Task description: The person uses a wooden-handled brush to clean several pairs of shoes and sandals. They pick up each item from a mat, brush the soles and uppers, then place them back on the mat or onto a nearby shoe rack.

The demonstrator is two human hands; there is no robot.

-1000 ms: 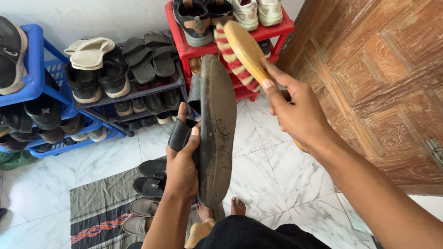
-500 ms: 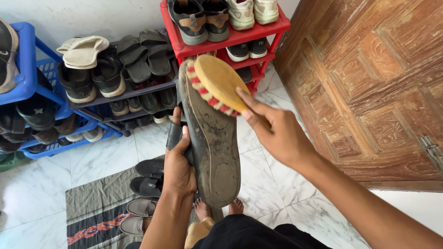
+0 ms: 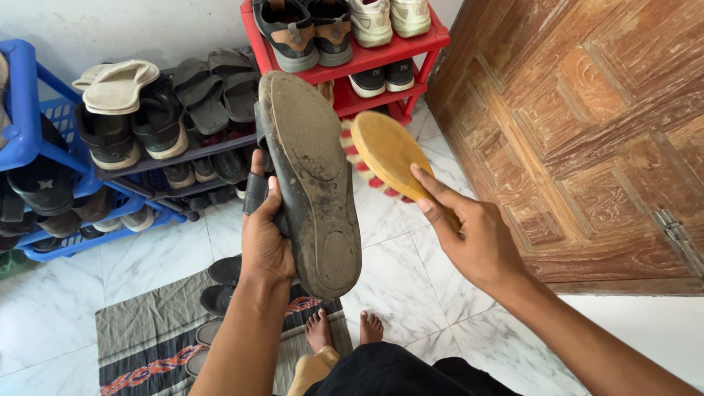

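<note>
Sandal (image 3: 312, 183) — dark, worn, held upright in mid-air with its dusty sole turned to the camera, toe end up; left hand (image 3: 265, 238) wrapped tight around its strap side, thumb on the edge. Wooden brush (image 3: 383, 152) — oval back, red and white bristles touching the sole's right edge near the upper part; right hand (image 3: 473, 238) closed on its handle, forefinger laid along the back. Red shoe rack (image 3: 381, 55) and blue shoe rack (image 3: 29, 132) behind, both loaded with footwear; striped mat (image 3: 139, 337) on marble floor; carved wooden door (image 3: 587, 132) at right
</note>
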